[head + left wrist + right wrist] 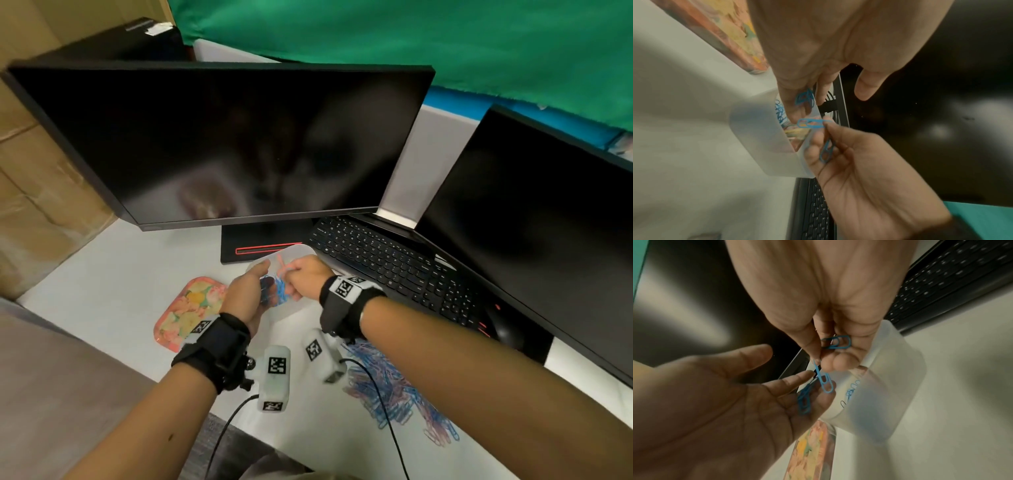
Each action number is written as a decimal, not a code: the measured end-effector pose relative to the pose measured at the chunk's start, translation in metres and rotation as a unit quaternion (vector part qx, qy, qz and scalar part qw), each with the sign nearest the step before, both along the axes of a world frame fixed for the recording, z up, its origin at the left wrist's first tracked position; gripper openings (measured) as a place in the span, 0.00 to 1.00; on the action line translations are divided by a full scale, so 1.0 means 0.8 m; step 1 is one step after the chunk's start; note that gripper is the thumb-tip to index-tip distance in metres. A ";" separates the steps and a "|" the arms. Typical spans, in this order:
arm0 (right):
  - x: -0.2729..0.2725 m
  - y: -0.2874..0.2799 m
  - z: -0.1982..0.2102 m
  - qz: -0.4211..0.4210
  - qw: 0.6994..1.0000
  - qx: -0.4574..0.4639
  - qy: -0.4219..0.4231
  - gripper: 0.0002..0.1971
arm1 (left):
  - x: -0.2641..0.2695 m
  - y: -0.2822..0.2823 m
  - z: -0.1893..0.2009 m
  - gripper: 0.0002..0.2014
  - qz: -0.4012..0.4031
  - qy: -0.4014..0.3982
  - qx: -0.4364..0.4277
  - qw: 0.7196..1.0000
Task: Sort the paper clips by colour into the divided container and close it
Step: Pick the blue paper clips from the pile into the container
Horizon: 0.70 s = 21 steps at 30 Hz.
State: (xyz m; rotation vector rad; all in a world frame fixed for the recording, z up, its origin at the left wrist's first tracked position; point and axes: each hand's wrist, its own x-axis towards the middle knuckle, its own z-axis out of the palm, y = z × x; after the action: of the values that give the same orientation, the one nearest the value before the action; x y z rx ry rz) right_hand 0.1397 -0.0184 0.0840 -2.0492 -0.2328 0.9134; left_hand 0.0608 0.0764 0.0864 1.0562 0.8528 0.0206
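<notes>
Loose clip pile (394, 387), blue/pink: lying on counter (102, 274) nearest, under right forearm.
Left grip (245, 296): lying open, palm up, cradling blue clips (804, 400) on fingers.
Right grip (303, 277): pinching one blue clip (810, 123) w/ thumb + fingertips, another tucked in palm.
Translucent container (764, 138): sitting just beyond both, lid off, blue clips inside.
Floral lid (188, 311): resting to its left.
Keyboard (394, 267), monitors: standing farthest.
</notes>
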 end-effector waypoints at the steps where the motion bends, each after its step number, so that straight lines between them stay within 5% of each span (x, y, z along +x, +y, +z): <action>1: 0.002 0.009 -0.002 -0.003 1.000 0.001 0.003 0.09 | 0.002 0.001 0.002 0.09 0.000 0.001 0.007 1.000; 8: 0.002 0.003 0.006 0.036 0.997 -0.007 -0.067 0.14 | 0.009 0.001 0.006 0.08 -0.020 0.021 0.082 0.996; 12: 0.000 -0.057 0.006 -0.024 0.998 0.036 -0.044 0.14 | 0.004 -0.014 -0.005 0.07 -0.147 -0.027 0.160 0.976; 16: -0.022 -0.148 -0.006 -0.016 0.995 -0.042 -0.088 0.11 | -0.005 -0.052 -0.028 0.14 -0.325 -0.091 0.318 0.886; 21: -0.069 -0.249 -0.043 0.002 0.984 -0.130 -0.122 0.12 | -0.022 -0.106 -0.060 0.08 -0.502 -0.097 0.418 0.751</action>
State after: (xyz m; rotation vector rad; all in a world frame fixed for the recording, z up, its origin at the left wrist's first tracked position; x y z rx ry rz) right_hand 0.0845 -0.2178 0.0499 -2.4069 -0.2595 0.7231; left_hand 0.0430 -0.0086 0.0380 2.2251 -0.0713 -0.4291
